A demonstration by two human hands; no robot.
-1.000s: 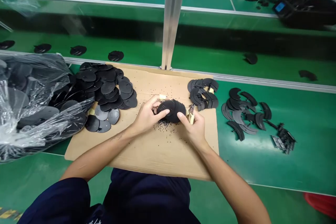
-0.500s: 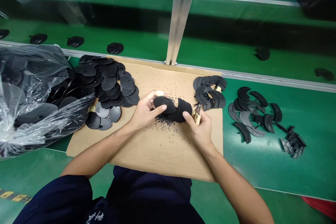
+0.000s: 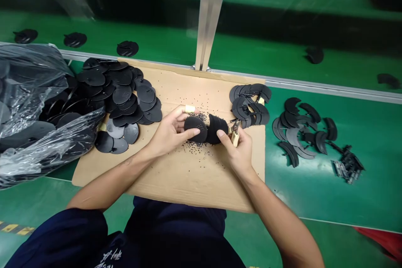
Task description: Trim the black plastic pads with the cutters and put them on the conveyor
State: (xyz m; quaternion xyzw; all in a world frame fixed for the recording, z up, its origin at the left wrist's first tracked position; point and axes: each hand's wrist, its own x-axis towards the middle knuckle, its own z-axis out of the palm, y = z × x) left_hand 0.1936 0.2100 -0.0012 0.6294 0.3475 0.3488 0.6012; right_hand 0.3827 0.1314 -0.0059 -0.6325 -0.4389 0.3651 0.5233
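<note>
My left hand (image 3: 172, 131), with pale tape on a finger, grips a black oval disc (image 3: 195, 129) between thumb and fingers. My right hand (image 3: 238, 147) pinches black curved pieces (image 3: 216, 129) beside the disc and also holds small cutters with yellowish handles (image 3: 235, 137). The disc's right edge meets or overlaps the curved pieces; which of the two I cannot tell. Both hands are above a brown cardboard sheet (image 3: 176, 180), where small black bits (image 3: 201, 148) are scattered under and around the parts.
Black discs (image 3: 122, 94) are piled at the left beside a clear plastic bag (image 3: 37, 134) of more discs. Curved pieces lie in rows (image 3: 249, 104) at the cardboard's upper right, with loose ones (image 3: 297, 134) and thin scraps (image 3: 348, 165) further right. A metal post (image 3: 212, 16) rises behind.
The disc in my left hand has turned to face the camera more and sits closer against the curved pieces. The whole view has shifted slightly.
</note>
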